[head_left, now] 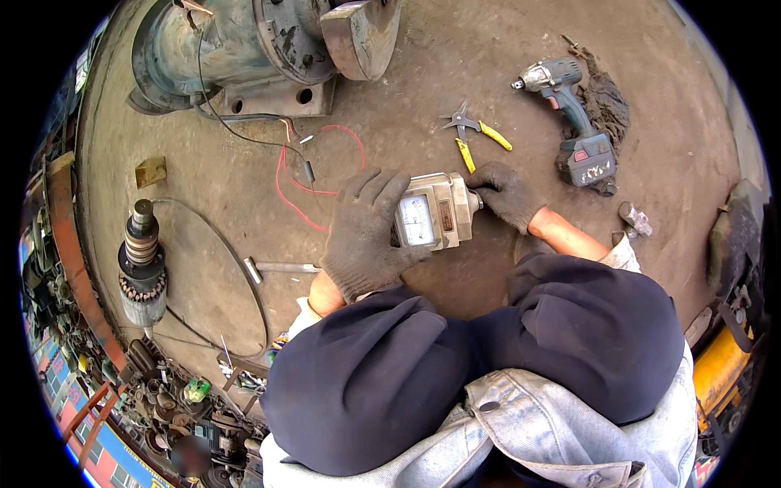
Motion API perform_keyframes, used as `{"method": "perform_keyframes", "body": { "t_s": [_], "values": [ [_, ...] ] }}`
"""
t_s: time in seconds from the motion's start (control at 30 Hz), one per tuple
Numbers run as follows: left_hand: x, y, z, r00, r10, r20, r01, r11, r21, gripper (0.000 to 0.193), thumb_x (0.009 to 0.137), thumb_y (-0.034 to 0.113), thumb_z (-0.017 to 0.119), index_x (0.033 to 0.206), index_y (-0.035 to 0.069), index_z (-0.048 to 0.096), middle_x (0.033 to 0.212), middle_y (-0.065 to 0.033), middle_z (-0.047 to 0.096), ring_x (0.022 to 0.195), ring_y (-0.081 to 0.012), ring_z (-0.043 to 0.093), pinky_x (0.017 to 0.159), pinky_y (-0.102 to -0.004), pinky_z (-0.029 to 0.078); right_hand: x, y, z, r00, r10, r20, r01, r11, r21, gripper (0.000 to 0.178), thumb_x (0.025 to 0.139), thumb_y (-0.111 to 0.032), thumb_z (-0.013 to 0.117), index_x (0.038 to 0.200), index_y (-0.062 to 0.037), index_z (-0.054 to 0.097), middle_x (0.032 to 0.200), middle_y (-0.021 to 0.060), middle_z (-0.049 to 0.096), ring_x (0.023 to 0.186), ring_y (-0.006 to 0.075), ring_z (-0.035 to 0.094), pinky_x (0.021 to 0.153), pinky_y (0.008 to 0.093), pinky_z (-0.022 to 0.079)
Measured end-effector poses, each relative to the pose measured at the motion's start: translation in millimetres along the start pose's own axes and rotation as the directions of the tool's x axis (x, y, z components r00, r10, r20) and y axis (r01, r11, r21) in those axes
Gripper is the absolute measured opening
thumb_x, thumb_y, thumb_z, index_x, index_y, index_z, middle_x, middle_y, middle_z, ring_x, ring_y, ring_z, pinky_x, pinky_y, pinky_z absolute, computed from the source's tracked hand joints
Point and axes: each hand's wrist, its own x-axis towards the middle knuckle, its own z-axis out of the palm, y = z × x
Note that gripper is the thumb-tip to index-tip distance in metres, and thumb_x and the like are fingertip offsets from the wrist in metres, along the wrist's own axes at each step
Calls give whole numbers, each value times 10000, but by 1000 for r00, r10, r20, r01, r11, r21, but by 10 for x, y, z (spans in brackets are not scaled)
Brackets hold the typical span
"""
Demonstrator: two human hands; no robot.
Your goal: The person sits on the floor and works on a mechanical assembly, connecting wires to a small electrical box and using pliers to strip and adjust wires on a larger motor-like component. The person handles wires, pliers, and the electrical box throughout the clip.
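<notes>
A hand-crank insulation tester [446, 199] with a beige case and a white dial stands on the floor before my knees. My left hand [368, 232], in a dark work glove, is wrapped round its left side, palm over the edge of the case. At its right side my gloved right hand [508, 195] has its fingers curled at the crank end; they hide most of the crank. Red test leads [281, 183] loop from behind my left hand toward a dark cable that runs to a large grey motor [236, 49] at the far left.
Yellow-handled pliers [468, 134] lie beyond the tester. A cordless impact wrench [573, 118] rests on a dark rag [610, 98] at far right. A hammer [281, 267] and an upright motor armature [142, 268] are at left. A metal hammer-like head [634, 218] lies right.
</notes>
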Motion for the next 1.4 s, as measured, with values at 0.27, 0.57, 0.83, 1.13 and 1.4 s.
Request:
{"method": "perform_keyframes", "body": {
  "t_s": [0.27, 0.57, 0.83, 1.13, 1.4],
  "values": [
    [83, 74, 78, 991, -18, 130, -1, 990, 139, 818, 591, 359, 900, 1296, 72, 600, 1240, -108, 630, 1183, -329, 584, 1071, -514, 407, -3, -68, 61, 997, 74, 11, -72, 993, -96, 236, 897, -160, 672, 1085, -67, 780, 1060, 168, 747, 1014, 347, 707, 886, 411, 552],
    [72, 101, 30, 990, -31, 138, 2, 979, 206, 764, 613, 354, 887, 1275, 90, 613, 1258, -86, 629, 1242, -309, 545, 1076, -518, 389, -282, -360, -202, 772, 353, 529, -489, 862, 137, 260, 871, -196, 743, 1040, -1, 775, 794, 77, 719, 741, 163, 673, 697, 322, 541],
    [102, 102, 46, 988, -30, 154, 1, 982, 189, 766, 630, 356, 887, 1300, 101, 617, 1294, -76, 628, 1296, -333, 517, 1121, -562, 353, 160, -440, -472, 991, -1, 137, -5, 999, 44, 219, 899, -174, 736, 1063, -38, 787, 949, 109, 782, 831, 175, 712, 773, 339, 562],
    [35, 41, 53, 989, -46, 141, 18, 981, 195, 799, 637, 394, 894, 1324, 99, 612, 1315, -88, 633, 1294, -357, 516, 1130, -581, 331, -199, -600, -441, 819, 294, 493, -401, 907, 126, 254, 859, -207, 784, 1006, -1, 794, 873, 69, 775, 791, 125, 683, 744, 324, 548],
    [74, 29, 78, 983, -34, 181, 2, 985, 175, 864, 603, 390, 910, 1344, 89, 583, 1349, -118, 606, 1323, -379, 508, 1118, -612, 338, 102, -118, -105, 966, 210, 149, -208, 978, -30, 232, 908, -241, 749, 1022, -42, 789, 837, 98, 754, 806, 122, 680, 747, 314, 545]
  ]
}}
